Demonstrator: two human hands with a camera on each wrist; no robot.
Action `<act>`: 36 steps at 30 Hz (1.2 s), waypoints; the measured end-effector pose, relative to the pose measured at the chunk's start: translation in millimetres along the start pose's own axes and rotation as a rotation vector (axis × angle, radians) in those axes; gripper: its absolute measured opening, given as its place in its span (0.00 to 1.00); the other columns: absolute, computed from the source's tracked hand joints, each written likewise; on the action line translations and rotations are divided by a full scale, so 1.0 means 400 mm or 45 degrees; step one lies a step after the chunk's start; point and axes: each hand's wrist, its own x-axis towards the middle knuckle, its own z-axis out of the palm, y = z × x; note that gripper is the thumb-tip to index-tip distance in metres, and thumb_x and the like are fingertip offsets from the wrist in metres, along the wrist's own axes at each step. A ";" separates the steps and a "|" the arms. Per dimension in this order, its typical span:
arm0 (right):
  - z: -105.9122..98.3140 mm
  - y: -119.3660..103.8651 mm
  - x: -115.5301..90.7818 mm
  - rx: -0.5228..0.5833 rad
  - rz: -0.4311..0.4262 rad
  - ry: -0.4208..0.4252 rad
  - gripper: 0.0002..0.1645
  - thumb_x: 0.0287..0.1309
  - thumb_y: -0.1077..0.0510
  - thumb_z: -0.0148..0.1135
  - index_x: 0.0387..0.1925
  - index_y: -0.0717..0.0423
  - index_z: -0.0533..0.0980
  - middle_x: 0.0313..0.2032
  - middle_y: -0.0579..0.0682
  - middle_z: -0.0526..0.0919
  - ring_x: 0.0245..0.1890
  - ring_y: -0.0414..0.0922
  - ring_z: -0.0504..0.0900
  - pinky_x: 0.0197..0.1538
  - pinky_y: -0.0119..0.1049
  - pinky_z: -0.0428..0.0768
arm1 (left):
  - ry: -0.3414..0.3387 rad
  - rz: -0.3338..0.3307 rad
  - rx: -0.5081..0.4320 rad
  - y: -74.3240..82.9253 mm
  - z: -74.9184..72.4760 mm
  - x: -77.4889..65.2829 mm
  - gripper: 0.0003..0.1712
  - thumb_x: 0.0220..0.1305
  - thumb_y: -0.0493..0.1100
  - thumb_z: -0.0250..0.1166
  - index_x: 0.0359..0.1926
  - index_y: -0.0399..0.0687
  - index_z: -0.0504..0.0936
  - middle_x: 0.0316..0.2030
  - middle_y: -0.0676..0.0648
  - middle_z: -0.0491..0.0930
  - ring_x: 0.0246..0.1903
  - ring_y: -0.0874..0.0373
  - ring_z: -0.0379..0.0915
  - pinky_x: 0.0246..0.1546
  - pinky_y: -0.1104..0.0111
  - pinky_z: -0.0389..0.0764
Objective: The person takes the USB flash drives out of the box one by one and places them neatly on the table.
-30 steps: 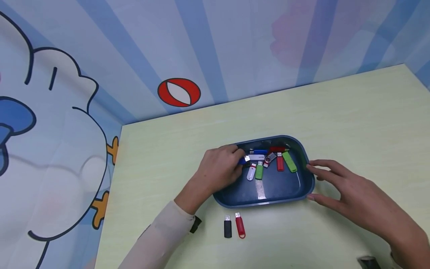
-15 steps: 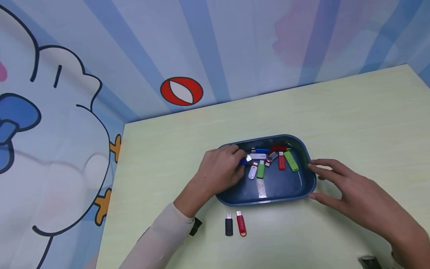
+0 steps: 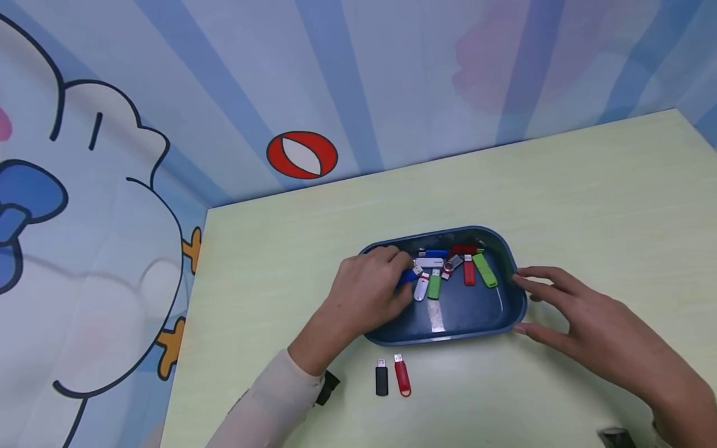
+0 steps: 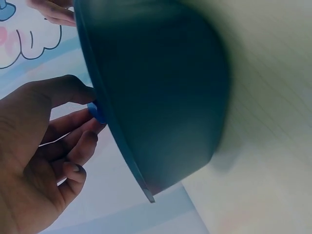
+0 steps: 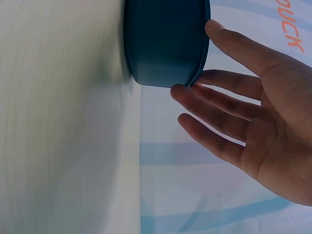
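My left hand [image 3: 370, 289] reaches over the left end of a dark blue tray [image 3: 470, 317] and pinches a blue USB stick [image 3: 406, 276] between thumb and fingers. The stick's metal plug points right, over the other sticks. In the left wrist view, a bit of the blue stick [image 4: 96, 111] shows at the rim. At the tray's right end my right hand [image 3: 582, 320] rests its spread fingertips and thumb on the rim. Inside lie several USB sticks, among them a white one [image 3: 429, 263], a green one [image 3: 484, 270] and a red one [image 3: 468, 271].
On the pale table [image 3: 280, 261], in front of the tray, a black USB stick [image 3: 381, 379] and a red USB stick with a loop end [image 3: 402, 376] lie side by side. A cartoon-printed wall [image 3: 392, 74] borders the table at the back and left.
My left hand has dipped slightly toward me with the blue USB stick, whose plug now tilts a little differently. My right hand stays at the tray's rim.
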 end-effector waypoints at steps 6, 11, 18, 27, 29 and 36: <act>-0.001 0.001 -0.004 -0.003 0.000 0.017 0.43 0.59 0.38 0.77 0.70 0.53 0.77 0.72 0.58 0.71 0.50 0.55 0.89 0.44 0.57 0.88 | 0.005 -0.011 -0.027 0.020 -0.013 -0.012 0.19 0.68 0.53 0.71 0.54 0.50 0.88 0.46 0.51 0.89 0.43 0.59 0.85 0.40 0.70 0.87; 0.002 0.001 -0.004 0.008 -0.005 0.020 0.42 0.60 0.38 0.77 0.70 0.52 0.77 0.72 0.57 0.70 0.51 0.56 0.88 0.45 0.58 0.88 | 0.010 -0.029 -0.069 0.035 -0.022 -0.024 0.19 0.67 0.53 0.73 0.55 0.51 0.87 0.48 0.51 0.89 0.46 0.59 0.86 0.40 0.69 0.88; 0.004 0.001 -0.003 0.005 -0.016 0.027 0.42 0.59 0.39 0.77 0.70 0.52 0.78 0.72 0.57 0.71 0.51 0.56 0.88 0.46 0.58 0.88 | 0.028 -0.029 -0.111 0.049 -0.023 -0.036 0.19 0.66 0.53 0.74 0.53 0.51 0.87 0.48 0.52 0.90 0.45 0.60 0.86 0.37 0.72 0.85; 0.000 0.000 -0.001 -0.005 -0.007 0.022 0.44 0.58 0.39 0.78 0.70 0.54 0.77 0.72 0.59 0.71 0.51 0.57 0.88 0.44 0.57 0.88 | 0.010 -0.057 -0.111 0.061 -0.034 -0.043 0.21 0.67 0.55 0.72 0.56 0.51 0.86 0.51 0.52 0.89 0.46 0.60 0.86 0.39 0.72 0.86; 0.001 0.000 -0.001 -0.003 0.000 0.016 0.44 0.58 0.39 0.79 0.70 0.55 0.77 0.72 0.60 0.70 0.51 0.58 0.88 0.44 0.57 0.88 | 0.008 -0.060 -0.113 0.064 -0.036 -0.046 0.21 0.67 0.55 0.72 0.56 0.51 0.86 0.52 0.51 0.89 0.47 0.59 0.87 0.40 0.71 0.87; 0.002 -0.004 0.003 -0.003 0.005 0.005 0.44 0.58 0.39 0.78 0.70 0.55 0.77 0.72 0.62 0.70 0.50 0.58 0.88 0.44 0.57 0.88 | 0.016 -0.073 -0.141 0.070 -0.036 -0.056 0.20 0.67 0.55 0.72 0.55 0.51 0.85 0.49 0.52 0.89 0.43 0.60 0.85 0.37 0.74 0.85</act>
